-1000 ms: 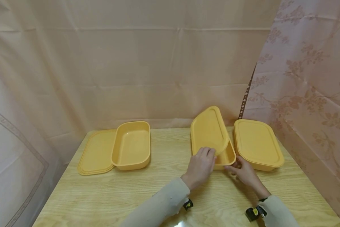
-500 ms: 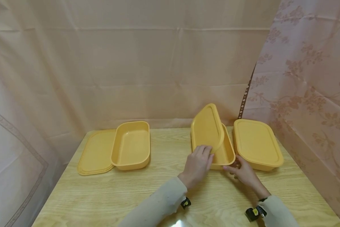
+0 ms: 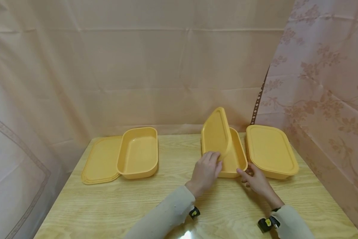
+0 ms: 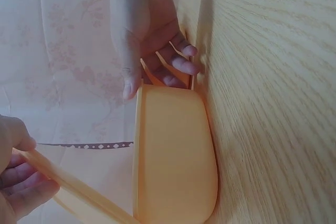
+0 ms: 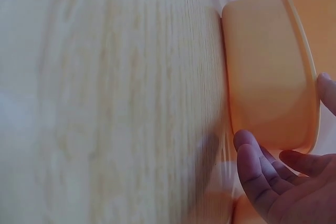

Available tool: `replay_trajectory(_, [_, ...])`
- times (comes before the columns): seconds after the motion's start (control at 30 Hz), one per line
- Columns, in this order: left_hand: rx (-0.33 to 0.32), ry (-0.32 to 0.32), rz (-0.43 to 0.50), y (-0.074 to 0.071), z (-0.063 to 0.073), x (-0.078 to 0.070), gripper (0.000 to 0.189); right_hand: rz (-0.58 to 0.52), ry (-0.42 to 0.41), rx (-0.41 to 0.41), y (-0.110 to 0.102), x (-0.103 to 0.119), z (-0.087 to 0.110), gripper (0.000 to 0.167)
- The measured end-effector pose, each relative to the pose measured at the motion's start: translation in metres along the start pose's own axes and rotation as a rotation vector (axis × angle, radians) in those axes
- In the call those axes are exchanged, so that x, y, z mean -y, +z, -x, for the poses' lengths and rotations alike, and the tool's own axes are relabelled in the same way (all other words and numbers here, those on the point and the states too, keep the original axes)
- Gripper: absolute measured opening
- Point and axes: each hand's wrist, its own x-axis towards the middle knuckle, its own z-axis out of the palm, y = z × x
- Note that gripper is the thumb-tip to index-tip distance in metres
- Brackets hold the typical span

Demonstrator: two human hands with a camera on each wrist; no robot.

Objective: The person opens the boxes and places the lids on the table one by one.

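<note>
Steeper now, the lid (image 3: 215, 132) is pinched in our left grip (image 3: 203, 172); we should tilt gently, right grip (image 3: 256, 179) holding the box (image 5: 269, 77) still.

Yellow rounded-rectangular lid (image 3: 216, 135), tilted steeply, raised on right, over open yellow rectangular container (image 3: 235, 154), upright on wood-grain table (image 3: 107, 207)

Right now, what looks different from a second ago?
The left hand has tipped its pinched lid steeper and leftward, baring more of the box beneath. Nothing was released. The right hand stays by that box's corner; the open left box and lidded right box stay put.
</note>
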Motion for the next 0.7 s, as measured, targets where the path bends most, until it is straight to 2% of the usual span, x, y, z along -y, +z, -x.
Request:
replay_trajectory(0.47, [-0.093, -0.046, 0.070, -0.0018, 0.0015, 0.0055, 0.027, -0.008, 0.026, 0.002, 0.0007, 0.0013, 0.0004, 0.055])
replay_trajectory(0.7, [-0.097, -0.094, 0.157, -0.0030, 0.0041, 0.0095, 0.028, -0.016, 0.026, 0.004, 0.0001, 0.0011, 0.0009, 0.054])
